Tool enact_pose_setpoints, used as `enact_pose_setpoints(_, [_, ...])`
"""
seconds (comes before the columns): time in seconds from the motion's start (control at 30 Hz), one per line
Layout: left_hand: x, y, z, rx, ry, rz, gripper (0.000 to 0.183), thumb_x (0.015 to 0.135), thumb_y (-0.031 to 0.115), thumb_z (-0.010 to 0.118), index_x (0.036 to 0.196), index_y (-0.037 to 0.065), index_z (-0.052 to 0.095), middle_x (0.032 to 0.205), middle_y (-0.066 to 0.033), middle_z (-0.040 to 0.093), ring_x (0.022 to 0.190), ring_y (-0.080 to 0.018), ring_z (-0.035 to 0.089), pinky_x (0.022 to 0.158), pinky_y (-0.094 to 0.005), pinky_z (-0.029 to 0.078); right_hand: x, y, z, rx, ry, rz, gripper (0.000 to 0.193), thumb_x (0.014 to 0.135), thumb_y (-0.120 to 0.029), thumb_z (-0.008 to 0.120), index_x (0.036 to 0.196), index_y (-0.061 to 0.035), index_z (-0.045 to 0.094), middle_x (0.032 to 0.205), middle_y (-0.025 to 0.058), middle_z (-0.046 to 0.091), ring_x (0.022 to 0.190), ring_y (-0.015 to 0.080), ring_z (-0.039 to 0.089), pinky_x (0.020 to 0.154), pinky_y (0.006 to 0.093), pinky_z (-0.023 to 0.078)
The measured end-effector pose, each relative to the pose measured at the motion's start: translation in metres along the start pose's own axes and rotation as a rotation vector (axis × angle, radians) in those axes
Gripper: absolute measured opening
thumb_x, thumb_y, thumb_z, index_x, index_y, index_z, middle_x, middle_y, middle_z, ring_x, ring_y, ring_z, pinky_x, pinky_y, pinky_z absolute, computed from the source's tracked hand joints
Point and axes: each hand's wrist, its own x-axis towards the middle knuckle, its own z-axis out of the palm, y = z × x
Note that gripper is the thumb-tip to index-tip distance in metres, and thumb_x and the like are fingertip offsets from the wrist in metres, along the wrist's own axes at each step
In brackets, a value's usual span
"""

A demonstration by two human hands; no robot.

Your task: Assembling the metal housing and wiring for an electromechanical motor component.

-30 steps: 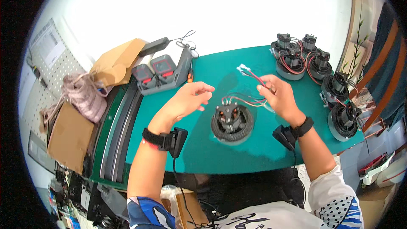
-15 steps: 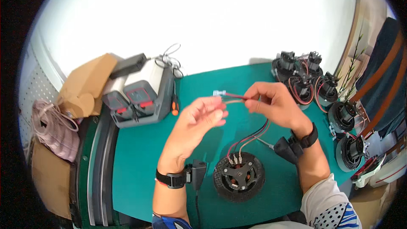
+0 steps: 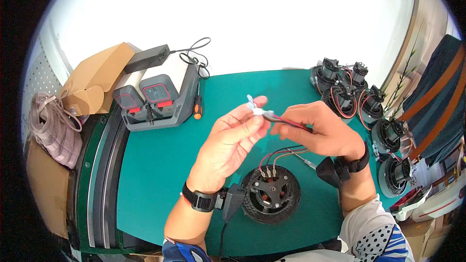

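A round black motor (image 3: 274, 191) with a textured rim lies on the green table in front of me, its three terminals joined to black, red and brown wires (image 3: 287, 152). Above it, my right hand (image 3: 324, 130) is closed around the bundle of wires. At the bundle's far end, my left hand (image 3: 224, 140) pinches the small whitish connectors (image 3: 260, 111) between thumb and fingers. Part of the bundle is hidden in my right palm. Beside my right wrist, a thin grey rod or cable tip (image 3: 309, 163) shows; its kind is unclear.
Several similar motors with wires (image 3: 344, 98) line the table's right side. On the left stand a grey two-bay battery unit (image 3: 162, 94), an orange-handled screwdriver (image 3: 197, 109), a cardboard box (image 3: 94, 77) and a pinkish shoe (image 3: 56, 131). Black straps with small devices circle both wrists.
My left fingers have closed from a loose, spread pose onto the connectors. The wire ends have tilted, and my hands are closer together. The whole view has shifted slightly.
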Motion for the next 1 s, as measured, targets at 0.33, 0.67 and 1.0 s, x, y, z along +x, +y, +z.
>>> enact_pose_setpoints(0.33, [-0.022, -0.007, 0.031, 0.589, -0.026, 0.322, 0.013, 0.085, 0.003, 0.066, 0.097, 0.001, 0.064, 0.094, -0.0071, 0.067, 0.082, -0.0106, 0.062, 0.072, -0.0262, 0.053, -0.011, -0.022, 0.008, -0.183, 0.179, -0.058, 0.020, 0.090, -0.024, 0.055, 0.089, -0.0047, 0.062, 0.074, 0.0163, 0.060, 0.067, 0.0357, 0.059, 0.057, 0.0420, 0.045])
enact_pose_setpoints(0.67, [-0.029, -0.005, 0.039, 1.244, 0.026, 0.533, 0.013, 0.082, -0.001, 0.066, 0.096, 0.000, 0.067, 0.088, -0.0055, 0.064, 0.084, -0.0095, 0.060, 0.070, -0.0225, 0.050, -0.018, -0.011, -0.006, -0.008, 0.154, -0.164, 0.010, 0.083, -0.013, 0.061, 0.082, -0.0026, 0.064, 0.073, 0.0136, 0.059, 0.064, 0.0320, 0.057, 0.056, 0.0394, 0.044])
enact_pose_setpoints(1.0, [-0.021, -0.010, 0.033, 0.695, 0.083, 0.246, 0.018, 0.088, 0.012, 0.063, 0.101, -0.001, 0.064, 0.094, -0.0074, 0.066, 0.071, -0.0086, 0.058, 0.062, -0.0229, 0.049, -0.011, -0.008, 0.008, 0.006, 0.137, -0.133, 0.018, 0.085, -0.017, 0.056, 0.076, -0.0039, 0.063, 0.063, 0.0146, 0.054, 0.057, 0.0326, 0.054, 0.052, 0.0413, 0.041])
